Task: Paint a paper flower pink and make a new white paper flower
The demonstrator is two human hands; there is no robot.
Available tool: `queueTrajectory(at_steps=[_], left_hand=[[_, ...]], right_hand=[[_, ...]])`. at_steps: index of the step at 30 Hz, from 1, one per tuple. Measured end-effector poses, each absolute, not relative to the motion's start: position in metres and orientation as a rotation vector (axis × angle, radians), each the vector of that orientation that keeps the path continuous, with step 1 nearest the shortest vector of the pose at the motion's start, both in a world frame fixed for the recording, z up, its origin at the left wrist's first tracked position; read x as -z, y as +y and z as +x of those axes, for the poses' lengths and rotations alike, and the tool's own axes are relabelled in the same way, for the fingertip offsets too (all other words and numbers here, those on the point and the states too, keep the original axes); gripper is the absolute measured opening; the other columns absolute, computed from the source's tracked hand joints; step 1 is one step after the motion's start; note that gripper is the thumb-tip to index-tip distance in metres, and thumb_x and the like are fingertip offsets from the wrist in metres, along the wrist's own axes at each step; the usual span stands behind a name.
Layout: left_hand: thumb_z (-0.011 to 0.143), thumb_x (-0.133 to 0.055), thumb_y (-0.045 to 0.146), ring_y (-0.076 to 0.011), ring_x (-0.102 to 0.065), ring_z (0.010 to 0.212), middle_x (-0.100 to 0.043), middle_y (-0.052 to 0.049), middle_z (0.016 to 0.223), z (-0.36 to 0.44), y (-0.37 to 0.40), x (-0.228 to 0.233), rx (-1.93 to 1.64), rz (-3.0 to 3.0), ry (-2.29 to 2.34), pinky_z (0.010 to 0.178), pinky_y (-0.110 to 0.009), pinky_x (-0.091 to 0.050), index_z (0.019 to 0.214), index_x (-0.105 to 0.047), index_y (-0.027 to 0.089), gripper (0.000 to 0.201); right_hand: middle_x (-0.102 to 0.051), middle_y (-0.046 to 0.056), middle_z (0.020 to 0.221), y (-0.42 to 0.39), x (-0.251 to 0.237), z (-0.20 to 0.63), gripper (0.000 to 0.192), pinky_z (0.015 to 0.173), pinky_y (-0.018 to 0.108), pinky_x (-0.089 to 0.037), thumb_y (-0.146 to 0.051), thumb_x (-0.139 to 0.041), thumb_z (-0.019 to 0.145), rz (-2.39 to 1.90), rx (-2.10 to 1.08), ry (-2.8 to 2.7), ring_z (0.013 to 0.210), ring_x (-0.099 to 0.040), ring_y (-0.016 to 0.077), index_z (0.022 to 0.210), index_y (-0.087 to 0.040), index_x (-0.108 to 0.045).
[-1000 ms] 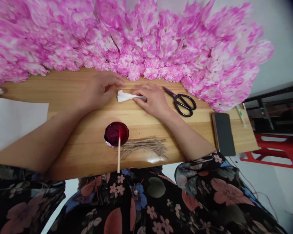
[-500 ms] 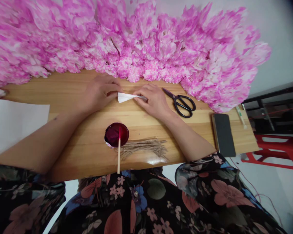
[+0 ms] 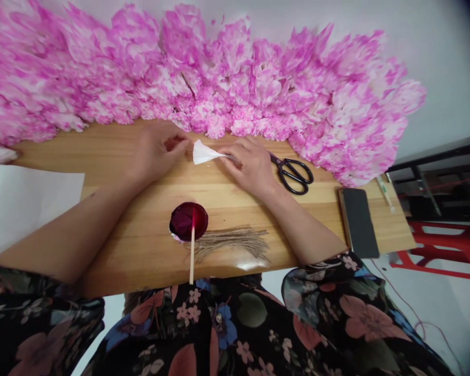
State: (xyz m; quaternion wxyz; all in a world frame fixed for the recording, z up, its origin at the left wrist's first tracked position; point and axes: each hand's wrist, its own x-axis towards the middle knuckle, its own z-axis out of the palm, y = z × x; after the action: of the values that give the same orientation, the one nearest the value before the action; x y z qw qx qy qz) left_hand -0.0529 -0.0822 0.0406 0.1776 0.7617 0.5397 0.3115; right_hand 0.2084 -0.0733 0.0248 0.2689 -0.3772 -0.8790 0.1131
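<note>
While right hand point(image 3: 254, 166) pins narrow end of folded white paper point(image 3: 204, 153) on bench point(image 3: 125, 245), grip pinched on it; left hand point(image 3: 156, 151) just beside fanned end, fingertips seemingly touching (hard to tell), grip loosely curled. Scissors point(image 3: 293, 172) right of paper. Red dish point(image 3: 188, 220) with stick nearer the body, twine bundle point(image 3: 231, 241) alongside.

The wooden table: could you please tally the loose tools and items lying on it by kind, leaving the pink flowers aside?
Scissors: 1
Phone: 1
Dish of red dye: 1
Stick: 1
Twine bundle: 1
White sheet: 1
Folded white paper: 1
Total: 7
</note>
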Motion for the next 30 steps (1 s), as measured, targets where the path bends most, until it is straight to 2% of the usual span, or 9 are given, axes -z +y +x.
queueTrajectory(at_steps=[3, 8, 17, 23, 27, 30], left_hand=[[0.1, -0.053, 0.058, -0.0204, -0.065, 0.086, -0.076, -0.003, 0.089, -0.054, -0.081, -0.036, -0.954, 2.039, 1.511, 0.08, -0.042, -0.052, 0.091, -0.073, 0.023, 0.041], [0.102, -0.052, 0.055, -0.0221, -0.068, 0.085, -0.074, -0.003, 0.082, -0.055, -0.078, -0.028, -0.951, 2.078, 1.446, 0.076, -0.04, -0.051, 0.083, -0.071, 0.024, 0.041], [0.094, -0.062, 0.039, -0.0151, -0.057, 0.077, -0.068, 0.0, 0.083, -0.053, -0.081, -0.032, -0.966, 2.059, 1.374, 0.071, -0.036, -0.046, 0.081, -0.067, 0.023, 0.02], [0.092, -0.063, 0.034, -0.0156, -0.058, 0.076, -0.07, -0.001, 0.079, -0.054, -0.075, -0.027, -1.071, 1.987, 1.365, 0.072, -0.034, -0.044, 0.079, -0.069, 0.021, 0.02], [0.094, -0.065, 0.038, -0.0151, -0.056, 0.073, -0.069, 0.0, 0.078, -0.052, -0.075, -0.028, -1.091, 1.971, 1.324, 0.071, -0.033, -0.043, 0.078, -0.07, 0.02, 0.024], [0.093, -0.07, 0.035, -0.014, -0.055, 0.071, -0.069, 0.001, 0.078, -0.053, -0.075, -0.023, -1.089, 1.983, 1.289, 0.068, -0.031, -0.041, 0.081, -0.071, 0.02, 0.019]], right_hand=[[-0.074, 0.011, 0.114, -0.074, -0.026, 0.208, 0.035, 0.099, 0.049, -0.048, -0.042, -0.046, 0.111, -0.996, -0.244, -2.39, 0.111, -0.063, 0.0304, 0.119, -0.025, -0.076], [-0.073, 0.01, 0.111, -0.076, -0.027, 0.207, 0.036, 0.097, 0.049, -0.047, -0.04, -0.044, 0.111, -0.975, -0.164, -2.424, 0.11, -0.061, 0.0303, 0.122, -0.026, -0.076], [-0.072, 0.009, 0.11, -0.078, -0.029, 0.207, 0.034, 0.096, 0.046, -0.042, -0.038, -0.045, 0.112, -0.97, -0.108, -2.431, 0.108, -0.057, 0.0284, 0.12, -0.027, -0.076], [-0.07, 0.009, 0.107, -0.074, -0.027, 0.212, 0.036, 0.096, 0.046, -0.04, -0.037, -0.044, 0.113, -0.965, -0.003, -2.425, 0.106, -0.056, 0.0271, 0.125, -0.026, -0.076], [-0.069, 0.008, 0.103, -0.074, -0.025, 0.212, 0.037, 0.096, 0.045, -0.041, -0.038, -0.043, 0.113, -0.95, 0.056, -2.422, 0.104, -0.056, 0.0262, 0.125, -0.027, -0.076], [-0.07, 0.008, 0.104, -0.075, -0.025, 0.21, 0.037, 0.095, 0.044, -0.041, -0.039, -0.043, 0.113, -0.938, 0.076, -2.425, 0.103, -0.056, 0.0257, 0.123, -0.027, -0.076]])
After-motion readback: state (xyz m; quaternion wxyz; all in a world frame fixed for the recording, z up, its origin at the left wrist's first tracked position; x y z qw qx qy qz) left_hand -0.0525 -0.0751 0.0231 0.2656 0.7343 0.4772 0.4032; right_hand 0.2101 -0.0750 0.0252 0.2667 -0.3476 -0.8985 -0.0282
